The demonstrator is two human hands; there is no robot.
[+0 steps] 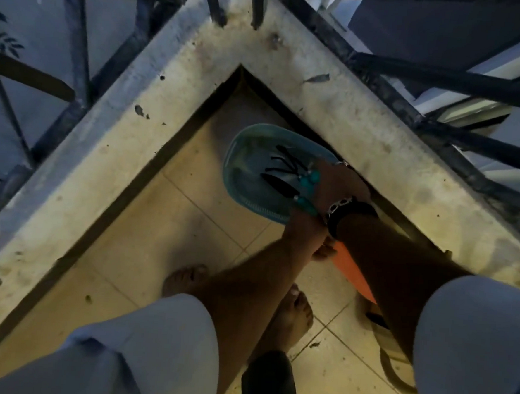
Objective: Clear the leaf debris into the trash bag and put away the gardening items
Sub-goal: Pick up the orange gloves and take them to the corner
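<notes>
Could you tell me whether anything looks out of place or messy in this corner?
Yes. Small dark leaf bits are scattered on the concrete ledge and the floor tiles, so debris remains. Both hands hold a teal basin low in the corner.

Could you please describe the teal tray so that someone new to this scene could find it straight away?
Find the corner where the two concrete ledges meet under the railing. On the tiled floor inside that corner is the tray, with both hands at its near edge. It is the only teal, oval item there, unlike the orange object nearby.
</notes>
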